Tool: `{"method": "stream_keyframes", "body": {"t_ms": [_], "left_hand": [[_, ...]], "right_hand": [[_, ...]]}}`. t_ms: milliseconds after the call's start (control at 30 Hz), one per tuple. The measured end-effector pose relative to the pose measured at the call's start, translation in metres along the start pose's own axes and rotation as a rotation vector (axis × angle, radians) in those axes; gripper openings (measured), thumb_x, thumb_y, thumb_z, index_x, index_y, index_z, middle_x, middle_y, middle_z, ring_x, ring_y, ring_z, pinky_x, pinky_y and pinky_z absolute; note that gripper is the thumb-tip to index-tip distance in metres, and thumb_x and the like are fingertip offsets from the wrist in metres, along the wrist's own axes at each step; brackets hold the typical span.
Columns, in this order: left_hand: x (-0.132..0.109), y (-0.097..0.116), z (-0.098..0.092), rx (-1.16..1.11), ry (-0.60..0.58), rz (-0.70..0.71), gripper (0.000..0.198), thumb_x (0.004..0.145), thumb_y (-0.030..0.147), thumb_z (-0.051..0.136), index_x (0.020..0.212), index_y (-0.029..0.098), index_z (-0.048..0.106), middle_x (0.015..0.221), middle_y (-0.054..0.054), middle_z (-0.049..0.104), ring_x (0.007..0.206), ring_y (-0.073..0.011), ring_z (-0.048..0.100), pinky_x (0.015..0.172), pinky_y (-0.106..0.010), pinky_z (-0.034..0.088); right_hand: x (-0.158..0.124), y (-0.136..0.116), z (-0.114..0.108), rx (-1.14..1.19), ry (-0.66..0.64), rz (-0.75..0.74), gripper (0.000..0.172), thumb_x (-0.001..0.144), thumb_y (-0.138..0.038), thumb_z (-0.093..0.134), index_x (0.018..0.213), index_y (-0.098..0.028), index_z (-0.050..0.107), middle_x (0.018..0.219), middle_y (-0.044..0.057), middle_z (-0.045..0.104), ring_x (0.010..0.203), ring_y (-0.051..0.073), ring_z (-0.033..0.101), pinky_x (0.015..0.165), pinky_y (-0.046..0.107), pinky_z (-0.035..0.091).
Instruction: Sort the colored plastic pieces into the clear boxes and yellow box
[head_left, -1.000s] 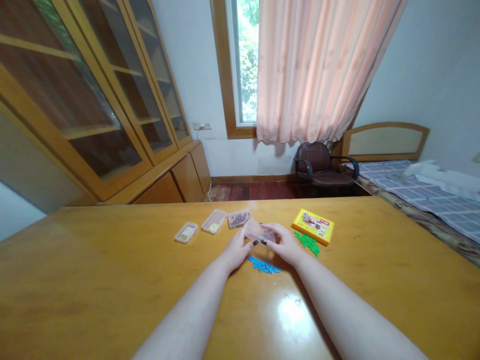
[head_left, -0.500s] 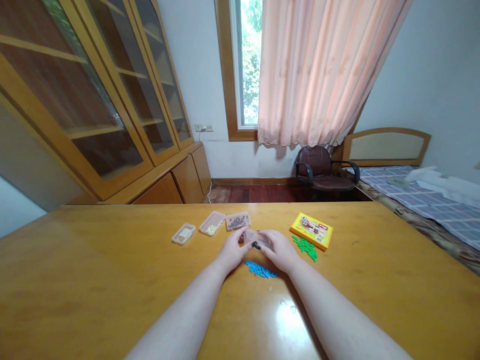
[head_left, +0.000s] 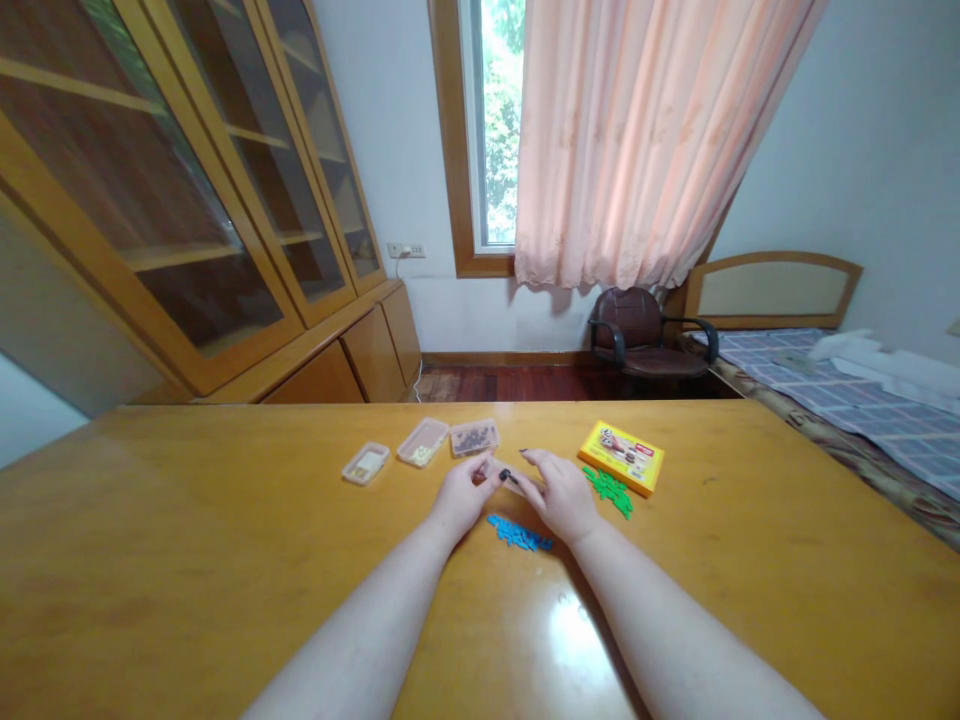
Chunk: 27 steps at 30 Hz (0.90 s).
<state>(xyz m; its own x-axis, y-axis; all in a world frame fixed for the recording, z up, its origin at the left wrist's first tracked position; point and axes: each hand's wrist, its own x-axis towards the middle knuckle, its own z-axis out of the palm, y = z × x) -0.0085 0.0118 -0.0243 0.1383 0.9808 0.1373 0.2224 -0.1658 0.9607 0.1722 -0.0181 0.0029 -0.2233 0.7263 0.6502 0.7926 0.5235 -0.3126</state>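
A small clear plastic box [head_left: 492,467] is tilted between my hands, partly hidden by the fingers. My left hand [head_left: 459,497] closes on its left side with thumb and fingers. On the other side, my right hand [head_left: 564,497] has its fingers raised and spread, the thumb tip at the box's near edge. Dark polish shows on the nails. Just in front of the hands lies a loose pile of blue pieces [head_left: 519,533]. Green pieces [head_left: 609,491] lie to the right, against a yellow picture box [head_left: 621,457].
Three clear boxes stand left of the hands: one with dark pieces [head_left: 475,438], one with pale pieces [head_left: 424,443], and a smaller one [head_left: 366,464]. They rest on a glossy wooden table [head_left: 225,560]. Beyond its far edge are an armchair [head_left: 637,335] and a bed [head_left: 862,390].
My right fingers have lifted and spread away from the clear box, which now shows more tilted and thin. My left hand stays on it. The piles have not moved.
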Motion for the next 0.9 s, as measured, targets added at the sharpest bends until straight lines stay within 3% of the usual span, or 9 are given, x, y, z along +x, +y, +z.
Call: {"method": "stream_keyframes", "body": {"t_ms": [167, 367, 567, 800, 900], "left_hand": [[-0.001, 0.005, 0.003, 0.033, 0.014, -0.03, 0.055, 0.07, 0.042, 0.059, 0.114, 0.01, 0.055, 0.091, -0.008, 0.066, 0.082, -0.0201, 0.06, 0.078, -0.033, 0.047], [-0.005, 0.018, 0.002, 0.111, 0.046, 0.028, 0.046, 0.072, 0.044, 0.056, 0.104, 0.012, 0.06, 0.08, -0.005, 0.066, 0.071, -0.0166, 0.058, 0.067, -0.028, 0.047], [-0.008, 0.024, 0.003, 0.163, 0.091, 0.04, 0.043, 0.073, 0.042, 0.055, 0.105, 0.013, 0.06, 0.077, -0.003, 0.064, 0.07, -0.0153, 0.057, 0.067, -0.026, 0.046], [-0.01, 0.025, 0.005, 0.027, 0.114, 0.04, 0.067, 0.076, 0.036, 0.055, 0.134, 0.015, 0.03, 0.069, 0.002, 0.06, 0.065, -0.0117, 0.056, 0.067, -0.024, 0.045], [-0.011, 0.024, 0.004, 0.019, 0.117, 0.058, 0.066, 0.076, 0.035, 0.054, 0.135, 0.017, 0.029, 0.066, 0.003, 0.058, 0.063, -0.0111, 0.055, 0.066, -0.024, 0.044]], "right_hand": [[-0.003, 0.002, 0.005, -0.077, 0.021, 0.018, 0.038, 0.086, -0.04, 0.045, 0.11, -0.014, 0.056, 0.079, 0.007, 0.069, 0.067, 0.016, 0.063, 0.065, 0.026, 0.043], [-0.004, -0.003, 0.005, -0.079, -0.027, 0.026, 0.04, 0.088, -0.036, 0.04, 0.12, -0.014, 0.051, 0.078, 0.009, 0.068, 0.068, 0.018, 0.06, 0.066, 0.03, 0.042], [-0.005, -0.005, 0.005, -0.141, -0.032, 0.0, 0.039, 0.089, -0.033, 0.037, 0.121, -0.014, 0.049, 0.075, 0.008, 0.066, 0.067, 0.019, 0.059, 0.066, 0.03, 0.04], [-0.005, -0.011, 0.005, -0.145, -0.014, 0.01, 0.038, 0.089, -0.032, 0.037, 0.12, -0.014, 0.049, 0.073, 0.008, 0.065, 0.065, 0.018, 0.058, 0.064, 0.03, 0.04], [-0.005, -0.012, 0.006, -0.145, 0.0, 0.013, 0.037, 0.089, -0.032, 0.038, 0.119, -0.014, 0.051, 0.073, 0.009, 0.065, 0.064, 0.017, 0.058, 0.063, 0.029, 0.04]]}}
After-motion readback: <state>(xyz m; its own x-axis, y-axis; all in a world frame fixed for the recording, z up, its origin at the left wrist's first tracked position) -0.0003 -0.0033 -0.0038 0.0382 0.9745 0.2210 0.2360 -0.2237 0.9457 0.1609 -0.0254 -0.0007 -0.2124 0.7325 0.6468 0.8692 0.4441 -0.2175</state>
